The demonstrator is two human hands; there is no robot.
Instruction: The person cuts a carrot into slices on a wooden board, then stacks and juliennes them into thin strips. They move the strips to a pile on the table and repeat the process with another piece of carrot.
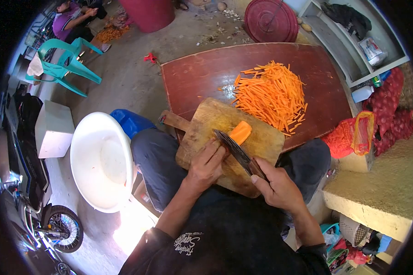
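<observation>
One worn board (197, 133), red table (192, 68), concrete floor (128, 78), right hand (277, 185), grip round knife (236, 150), left hand (206, 166), grip on carrot (241, 133)

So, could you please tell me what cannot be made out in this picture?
All in the head view:
- Carrot's near end, and whether the left hand's fingertips touch it: hidden around the knife.
- Knife handle: mostly covered by the right hand.
- What the blue object is: partly behind the white basin.
- Motorcycle's full shape: cut off by the dark left rim.
- What the co-worker handles: too small.
</observation>
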